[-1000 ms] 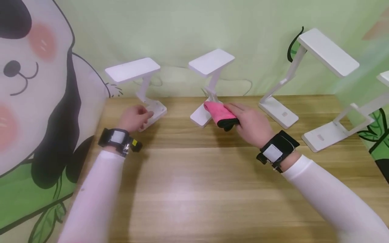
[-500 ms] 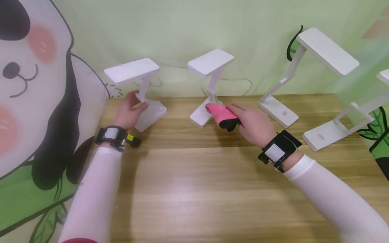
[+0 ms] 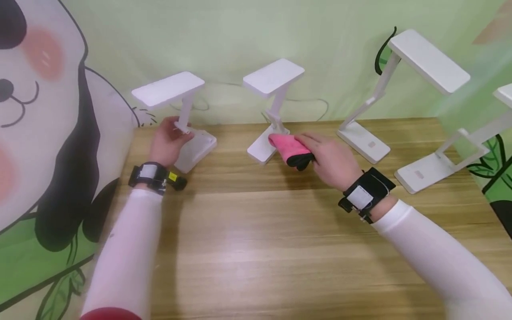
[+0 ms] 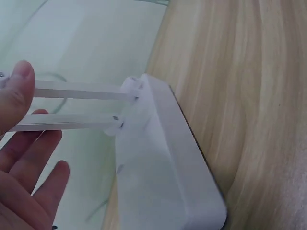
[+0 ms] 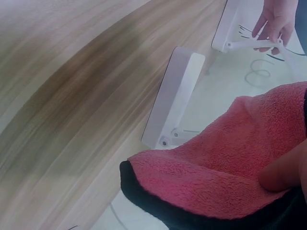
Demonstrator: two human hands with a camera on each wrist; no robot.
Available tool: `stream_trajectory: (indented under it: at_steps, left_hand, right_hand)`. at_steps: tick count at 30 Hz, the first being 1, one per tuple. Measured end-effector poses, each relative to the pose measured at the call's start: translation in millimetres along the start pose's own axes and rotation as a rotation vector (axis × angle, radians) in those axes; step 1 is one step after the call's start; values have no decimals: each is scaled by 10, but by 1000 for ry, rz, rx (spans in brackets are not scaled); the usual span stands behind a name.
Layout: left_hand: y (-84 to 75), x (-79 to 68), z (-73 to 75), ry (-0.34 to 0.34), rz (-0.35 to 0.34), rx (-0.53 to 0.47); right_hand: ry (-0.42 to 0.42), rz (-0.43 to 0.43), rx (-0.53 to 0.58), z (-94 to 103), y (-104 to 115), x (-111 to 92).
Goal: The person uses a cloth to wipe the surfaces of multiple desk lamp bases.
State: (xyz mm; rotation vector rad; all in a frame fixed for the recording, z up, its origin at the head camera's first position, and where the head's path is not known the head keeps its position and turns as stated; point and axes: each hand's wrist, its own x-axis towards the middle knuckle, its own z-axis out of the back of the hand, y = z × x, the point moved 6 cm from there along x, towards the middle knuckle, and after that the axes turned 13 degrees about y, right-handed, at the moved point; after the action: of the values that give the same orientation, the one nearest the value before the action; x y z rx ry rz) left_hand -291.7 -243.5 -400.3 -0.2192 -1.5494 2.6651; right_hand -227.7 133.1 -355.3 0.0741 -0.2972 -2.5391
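At the left, my left hand [image 3: 165, 144] grips the lower arm of a white desk lamp [image 3: 170, 89] with thumb and fingers. The left wrist view shows the lamp's two thin arm bars [image 4: 79, 89] between thumb and fingers, and its base [image 4: 158, 163] on the wood. My right hand [image 3: 335, 163] holds a folded pink cloth [image 3: 289, 148] with a black edge. This cloth is beside the base [image 3: 262, 146] of a second white desk lamp [image 3: 274, 76] and covers part of it. In the right wrist view the cloth [image 5: 211, 172] hides that lamp's arm.
Two more white desk lamps stand to the right, one with its base [image 3: 363, 142] near the wall and one with its base [image 3: 425, 172] closer. Thin cables [image 3: 308, 100] run along the wall behind. The wooden table [image 3: 256, 240] meets a panda-painted wall [image 3: 38, 146] at the left.
My left hand has gone from the left lamp's base up and back to its lower arm and now grips it. My right hand and the cloth have hardly moved. The view has shifted slightly.
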Motion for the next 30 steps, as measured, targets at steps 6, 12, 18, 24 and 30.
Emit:
stream_trajectory:
  at_steps: [6, 12, 18, 24, 30]
  left_hand:
    - [129, 111, -97, -32, 36, 79]
    - [79, 142, -229, -59, -38, 171]
    - [55, 141, -294, -60, -49, 145]
    - [42, 108, -307, 65, -29, 140]
    - [43, 90, -257, 177, -5, 120]
  right_hand:
    - [6, 2, 10, 29, 0, 0]
    - [8, 2, 13, 46, 19, -8]
    - [13, -2, 10, 58, 51, 3]
    - [19, -2, 3, 81, 154, 26]
    - [56, 89, 3, 59, 602, 221]
